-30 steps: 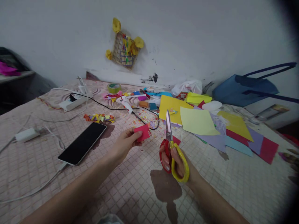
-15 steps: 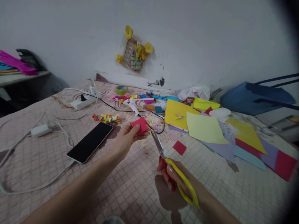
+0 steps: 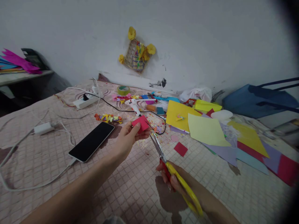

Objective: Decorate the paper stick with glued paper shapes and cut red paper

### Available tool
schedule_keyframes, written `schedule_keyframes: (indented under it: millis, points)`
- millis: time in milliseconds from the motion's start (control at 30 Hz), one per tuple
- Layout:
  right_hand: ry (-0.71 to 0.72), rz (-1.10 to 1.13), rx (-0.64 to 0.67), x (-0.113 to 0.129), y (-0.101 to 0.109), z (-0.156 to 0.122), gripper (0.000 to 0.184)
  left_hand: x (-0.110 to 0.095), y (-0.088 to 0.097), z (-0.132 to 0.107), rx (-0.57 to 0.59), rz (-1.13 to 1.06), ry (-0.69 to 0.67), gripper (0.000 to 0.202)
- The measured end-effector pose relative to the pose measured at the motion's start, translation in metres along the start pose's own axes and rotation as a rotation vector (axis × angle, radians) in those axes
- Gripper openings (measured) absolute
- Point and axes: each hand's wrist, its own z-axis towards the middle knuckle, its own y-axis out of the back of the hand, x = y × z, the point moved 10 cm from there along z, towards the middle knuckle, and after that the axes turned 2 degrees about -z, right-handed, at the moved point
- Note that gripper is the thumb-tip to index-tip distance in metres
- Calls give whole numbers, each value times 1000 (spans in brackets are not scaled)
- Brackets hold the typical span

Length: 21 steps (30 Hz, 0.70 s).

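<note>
My left hand (image 3: 127,138) pinches a small red paper square (image 3: 140,123) between thumb and fingers, held above the patterned mat. My right hand (image 3: 175,182) grips scissors (image 3: 167,163) with red and yellow handles. Their blades point up and left, and the tips touch the lower right edge of the red square. Another small red paper piece (image 3: 180,148) lies flat on the mat just right of the blades.
A phone (image 3: 92,141) on a white cable lies left of my left hand. Sheets of coloured paper (image 3: 207,129) cover the right side. A glue gun (image 3: 133,105), tape roll (image 3: 123,90), power strip (image 3: 86,101) and paper scraps sit near the wall. A blue bag (image 3: 257,98) stands far right.
My right hand swung the scissors from upright to pointing left, bringing the blade tips to the red square. My left hand kept hold of the square. The view shifted slightly.
</note>
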Motion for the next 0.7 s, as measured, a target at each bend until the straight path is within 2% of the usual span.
schedule_keyframes:
  millis: [133, 267, 467, 700]
  points:
    - [36, 0, 24, 3, -1, 2, 47, 1, 0, -1, -1, 21, 0, 22]
    - [37, 61, -16, -7, 2, 6, 52, 4, -6, -4, 41, 76, 26, 21]
    - [49, 28, -48, -14, 3, 7, 53, 7, -13, -7, 64, 113, 34, 22]
    - [39, 61, -33, -15, 2, 5, 53, 5, -9, -7, 21, 93, 27, 20]
